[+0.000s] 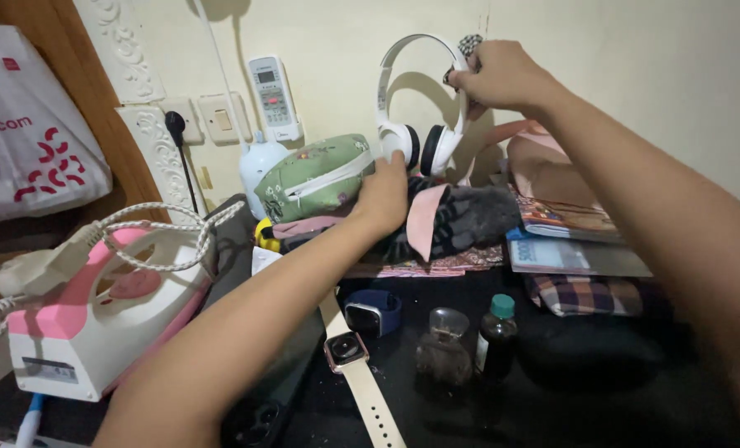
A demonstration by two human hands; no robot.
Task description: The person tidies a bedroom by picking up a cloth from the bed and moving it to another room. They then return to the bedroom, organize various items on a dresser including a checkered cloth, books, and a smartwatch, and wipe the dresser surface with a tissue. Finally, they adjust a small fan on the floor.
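Nearest the lens, both forearms run up from the bottom edge over a dark table (602, 415), past a watch with a pale strap (349, 353), a second watch with a blue band (372, 314), a small glass bottle (444, 348) and a dark bottle with a teal cap (497, 330). My left hand (384, 192) reaches to the lower ear cup of the white headphones (411, 124); fingers are hidden behind the hand, so how tight it closes I cannot tell, only that it touches there. My right hand (502, 76) pinches the top of the headband, closed on it. Headphones are upright against the wall, above a pile of folded clothes (457, 224), just right of a green zip pouch (316, 176). Pink and white iron (109, 311) sits far left. Judging by this, headphones are gripped and not yet clear of the pile.
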